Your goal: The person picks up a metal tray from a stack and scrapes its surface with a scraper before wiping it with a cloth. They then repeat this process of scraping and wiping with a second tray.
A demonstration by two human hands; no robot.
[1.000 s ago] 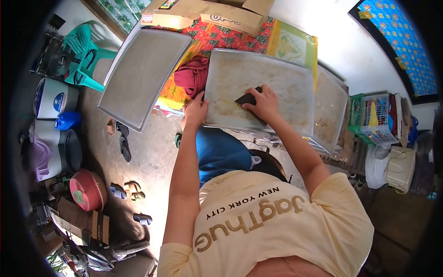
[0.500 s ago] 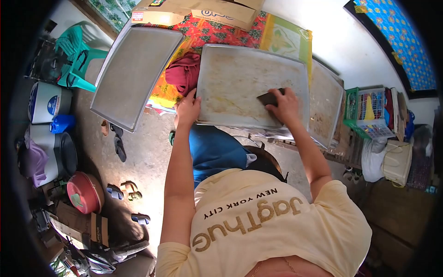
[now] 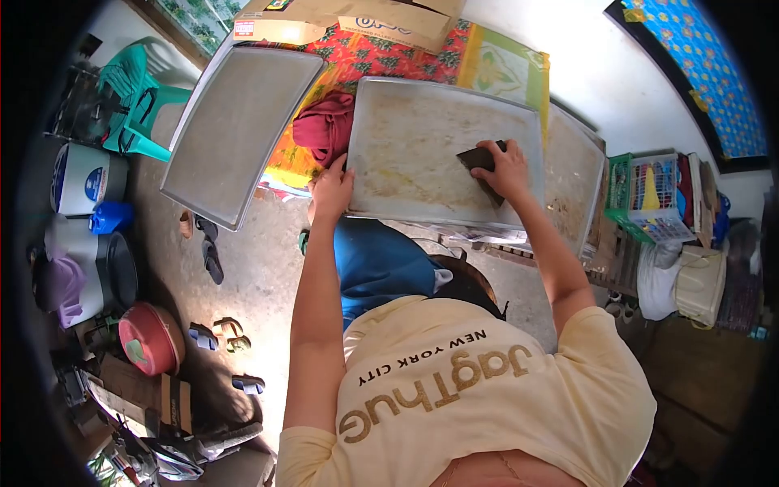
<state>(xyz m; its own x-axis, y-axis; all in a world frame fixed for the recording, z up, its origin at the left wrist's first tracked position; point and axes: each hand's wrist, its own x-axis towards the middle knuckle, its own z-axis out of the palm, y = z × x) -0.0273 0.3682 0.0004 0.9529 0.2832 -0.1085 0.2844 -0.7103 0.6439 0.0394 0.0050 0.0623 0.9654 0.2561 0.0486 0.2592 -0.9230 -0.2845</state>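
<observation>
A metal baking tray (image 3: 430,154) with brownish stains and a yellowish smear lies in front of me. At its near left corner, my left hand (image 3: 331,193) is closed on the rim. My right hand (image 3: 508,170) grips a dark flat scraper (image 3: 479,161) against the right part of the tray's surface. Part of the scraper is hidden under the fingers. A crumpled maroon cloth (image 3: 326,130) lies beside the tray, just beyond my left hand.
Another tray (image 3: 243,130) rests at the left, and a stained tray (image 3: 568,178) sits at the right, partly beneath the middle one. A cardboard box (image 3: 389,24) stands at the back. Plastic baskets (image 3: 645,195) are at the right; slippers (image 3: 213,264) lie on the floor.
My right hand has shifted slightly right, and the scraper has turned to a steeper angle. My left hand stays on the tray's rim.
</observation>
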